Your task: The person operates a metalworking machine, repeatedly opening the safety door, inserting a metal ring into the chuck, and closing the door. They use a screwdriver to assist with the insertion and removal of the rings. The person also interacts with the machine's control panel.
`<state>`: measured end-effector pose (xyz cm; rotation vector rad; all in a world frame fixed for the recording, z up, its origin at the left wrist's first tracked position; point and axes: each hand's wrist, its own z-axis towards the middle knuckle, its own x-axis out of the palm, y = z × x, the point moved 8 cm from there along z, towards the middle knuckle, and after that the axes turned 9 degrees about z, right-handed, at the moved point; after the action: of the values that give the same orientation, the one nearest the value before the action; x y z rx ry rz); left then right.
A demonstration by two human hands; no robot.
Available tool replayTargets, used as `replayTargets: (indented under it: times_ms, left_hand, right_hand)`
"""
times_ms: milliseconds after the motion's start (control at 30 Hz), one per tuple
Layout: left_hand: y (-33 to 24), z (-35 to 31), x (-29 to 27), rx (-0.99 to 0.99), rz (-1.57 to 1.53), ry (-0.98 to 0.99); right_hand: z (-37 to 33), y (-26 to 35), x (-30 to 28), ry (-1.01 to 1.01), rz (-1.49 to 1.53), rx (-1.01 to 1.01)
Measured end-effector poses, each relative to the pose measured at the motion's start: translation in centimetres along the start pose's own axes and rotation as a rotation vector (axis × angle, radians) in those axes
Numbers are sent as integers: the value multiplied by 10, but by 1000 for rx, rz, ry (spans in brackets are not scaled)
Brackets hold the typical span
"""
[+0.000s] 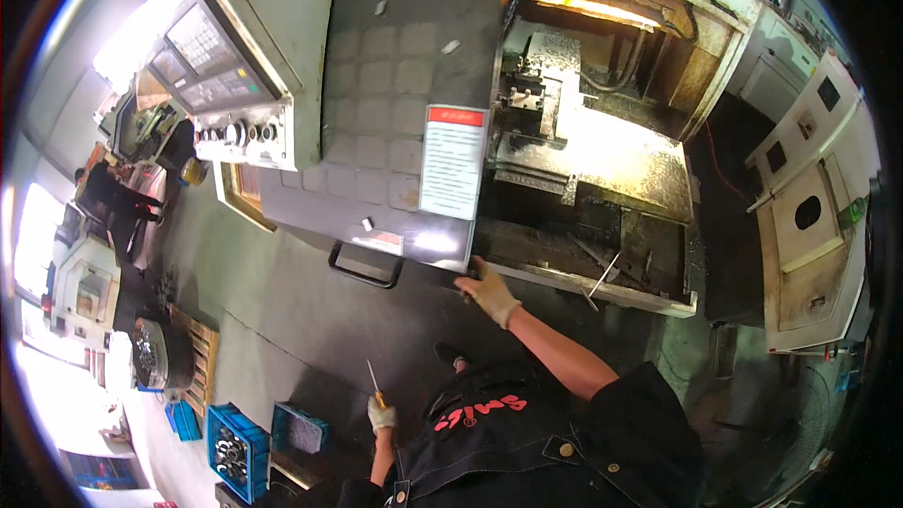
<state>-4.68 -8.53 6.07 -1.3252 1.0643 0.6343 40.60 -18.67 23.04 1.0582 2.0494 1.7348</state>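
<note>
In my gloved left hand, low and left of my apron, is a slim tool with an orange handle and a long thin metal shaft, like a screwdriver. The shaft points up and away from me. My gloved right hand is at the lower right corner of the grey sliding door of a machine tool, its fingers closed around the edge. Right of that edge the machine's interior lies exposed, with a lit, chip-covered bed and a tool holder.
A control panel stands left of the door, with a black handle on the door's front. A thin metal rod leans over the machine's front rim. Blue crates with metal parts sit lower left. Another machine stands right.
</note>
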Motion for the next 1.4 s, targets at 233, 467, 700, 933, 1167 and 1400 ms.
replayTargets:
  times_ms: [233, 467, 700, 933, 1167, 1400]
  left_hand:
    - [81, -130, 64, -129, 170, 325]
    - [103, -97, 3, -508, 29, 288]
    - [147, -80, -13, -623, -25, 311]
    - [209, -102, -30, -757, -173, 308]
    - [284, -121, -66, -1089, -255, 164]
    - [305, -155, -38, -1302, -481, -66]
  right_hand:
    - [-88, 27, -87, -177, 105, -29]
    - [-116, 22, -145, -68, -77, -166]
    - [-105, -135, -176, -75, -357, 326]
    - [-26, -243, 14, 329, -727, 416]
    - [42, -214, 350, 799, -571, 597]
    - [-85, -274, 629, 1329, -400, 946]
